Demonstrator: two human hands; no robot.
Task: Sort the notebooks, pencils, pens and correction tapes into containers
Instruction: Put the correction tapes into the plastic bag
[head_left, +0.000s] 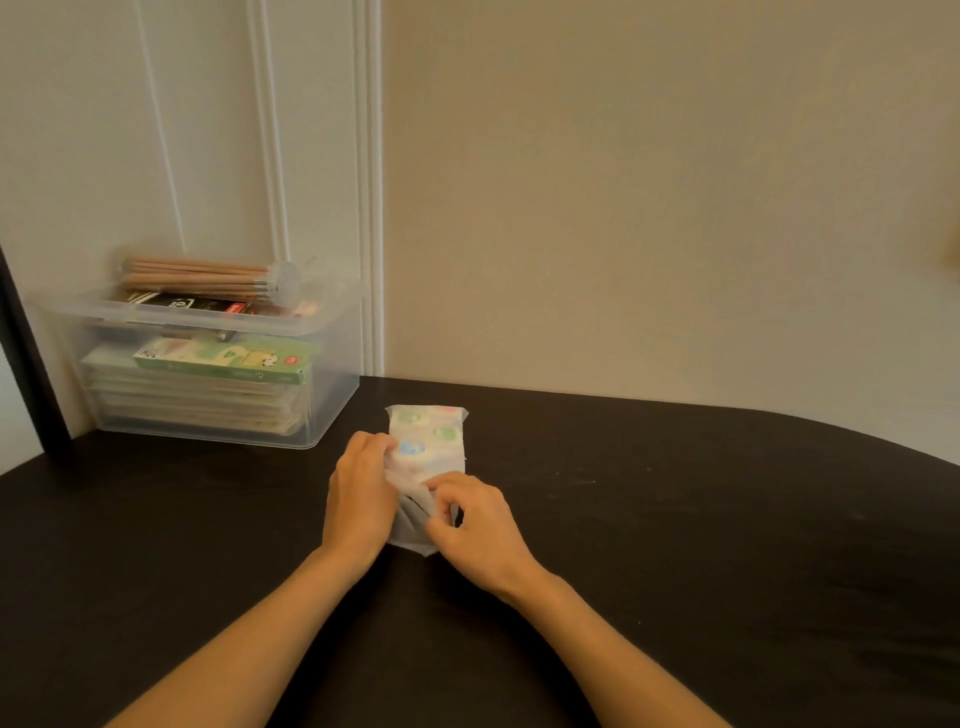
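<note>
A translucent white plastic pack of correction tapes, with green, pink and blue shapes showing through, lies on the dark table in front of me. My left hand grips its left side. My right hand pinches the crumpled near end of the wrapper. At the back left stands a clear plastic container holding stacked notebooks and a green box. A clear tube of wooden pencils lies across its top beside a black box.
A dark vertical post rises at the far left beside the container. The wall and a white moulded door frame stand right behind the table's curved back edge.
</note>
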